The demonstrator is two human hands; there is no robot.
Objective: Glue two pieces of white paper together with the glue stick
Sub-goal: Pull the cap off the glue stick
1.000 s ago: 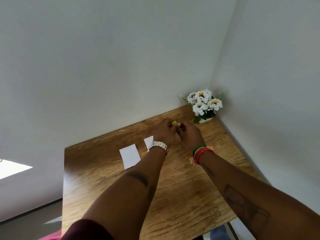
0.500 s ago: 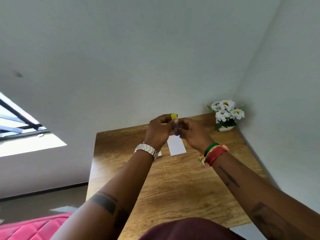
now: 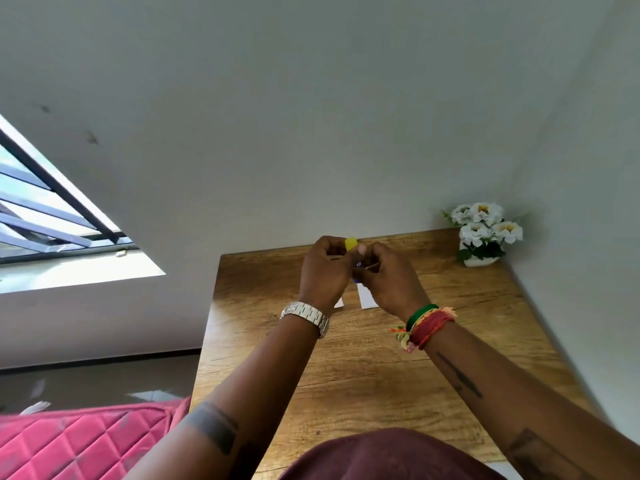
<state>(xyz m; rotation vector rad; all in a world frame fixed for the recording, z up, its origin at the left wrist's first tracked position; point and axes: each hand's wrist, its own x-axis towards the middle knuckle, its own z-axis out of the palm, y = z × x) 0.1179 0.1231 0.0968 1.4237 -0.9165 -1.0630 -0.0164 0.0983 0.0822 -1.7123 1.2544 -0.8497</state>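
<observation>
Both hands, left (image 3: 323,271) and right (image 3: 388,278), have lifted the glue stick (image 3: 351,244) off the table (image 3: 346,358) and clamp it together above the papers (image 3: 366,296), likely uncapping, so gluing hasn't begun.

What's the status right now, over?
Both hands, left and right, gripping the glue stick above the table. Papers lie beneath, unglued. Nothing in the way.
</observation>
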